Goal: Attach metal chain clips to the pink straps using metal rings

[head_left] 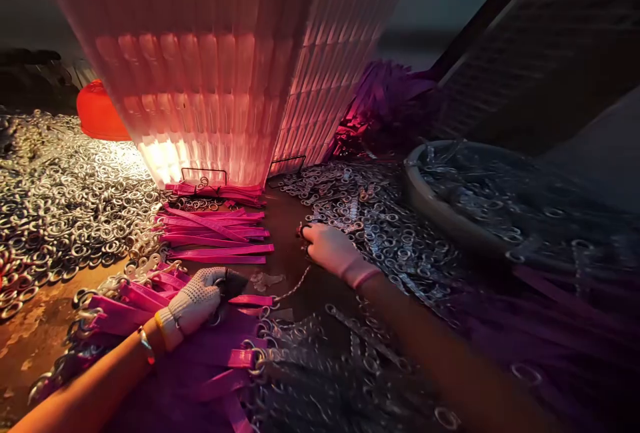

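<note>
My left hand, in a white dotted glove with dark fingertip covers, is closed on a pink strap. The free end of this strap carries a small ring, and a thin twisted metal piece runs from there up to the right. Beneath the hand lies a heap of pink straps with metal rings on their ends. My right hand, gloved too, has its fingers curled together at the edge of a pile of metal ring links. Whatever is between its fingertips is too small to make out.
Loose pink straps lie ahead, before a tall ribbed translucent panel lit from behind. Metal rings cover the left side near a red lamp shade. On the right stands a round tub of metal parts.
</note>
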A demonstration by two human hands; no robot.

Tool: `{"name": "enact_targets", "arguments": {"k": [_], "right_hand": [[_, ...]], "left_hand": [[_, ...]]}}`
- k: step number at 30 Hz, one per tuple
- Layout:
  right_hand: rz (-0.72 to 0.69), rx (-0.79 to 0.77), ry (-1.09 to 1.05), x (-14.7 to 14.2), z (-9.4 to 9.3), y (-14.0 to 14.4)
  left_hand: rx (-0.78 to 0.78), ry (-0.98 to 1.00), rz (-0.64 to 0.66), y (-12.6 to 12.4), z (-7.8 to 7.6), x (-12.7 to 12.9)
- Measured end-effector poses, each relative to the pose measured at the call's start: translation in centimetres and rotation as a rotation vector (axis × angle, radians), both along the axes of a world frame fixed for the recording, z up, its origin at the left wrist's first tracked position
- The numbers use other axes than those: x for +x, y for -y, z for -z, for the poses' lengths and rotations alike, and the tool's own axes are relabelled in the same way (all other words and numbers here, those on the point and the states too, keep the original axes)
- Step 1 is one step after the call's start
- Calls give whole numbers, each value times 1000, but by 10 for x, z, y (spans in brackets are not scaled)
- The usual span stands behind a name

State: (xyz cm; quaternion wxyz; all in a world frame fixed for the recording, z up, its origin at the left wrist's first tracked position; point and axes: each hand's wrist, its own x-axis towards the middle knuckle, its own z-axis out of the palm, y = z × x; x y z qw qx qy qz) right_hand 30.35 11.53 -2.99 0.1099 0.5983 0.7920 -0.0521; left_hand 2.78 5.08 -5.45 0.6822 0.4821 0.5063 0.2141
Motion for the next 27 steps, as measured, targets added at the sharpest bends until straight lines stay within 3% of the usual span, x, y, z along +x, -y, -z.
{"name": "enact_targets", "arguments": {"k": [4,9,12,15,17,20,22,27], "right_hand": [[-69,-21,40,38,24,-40],[-71,-23,27,49,47,-51],[-15,48,-54,52,45,-54],[49,151,-179,50,33,-55],[81,218,-333,41,20,-47],[128,182,-871,9,4,-17],[153,21,-1164,-20,-3,11],[179,-376,-1490,-68,-13,65]], "left_hand": [[-168,231,-71,0,-11,-4],[-482,442,-76,-2,-25,-14],[-531,454,-98,-1,-30,-13],[-556,470,-144,4,-31,-9],[-512,446,-146,8,-30,-5],[-326,393,-98,15,-32,0],[-221,343,-38,18,-36,4],[-144,199,95,23,-51,9]]}}
